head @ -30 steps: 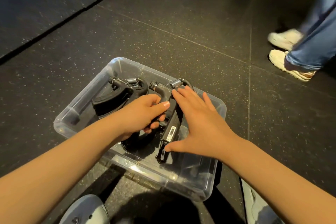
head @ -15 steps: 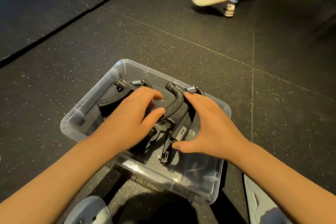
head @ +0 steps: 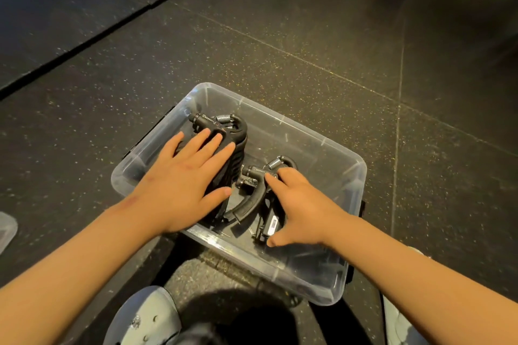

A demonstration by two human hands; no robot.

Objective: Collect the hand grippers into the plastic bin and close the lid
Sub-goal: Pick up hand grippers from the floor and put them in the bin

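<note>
Settling the black spring-loaded hand grippers (head: 241,148) flat is the step in hand, seen from the head view. The left hand (head: 182,176) lies open, fingers straight, pressing the far gripper (head: 235,131) down inside the clear plastic bin (head: 361,173), which sits on the dark speckled floor (head: 280,36). The right hand (head: 302,210) arches over the near gripper (head: 248,206); whether its grip truly clasps it is hard to tell. Both grippers should end up below the rim so that a lid can seat.
</note>
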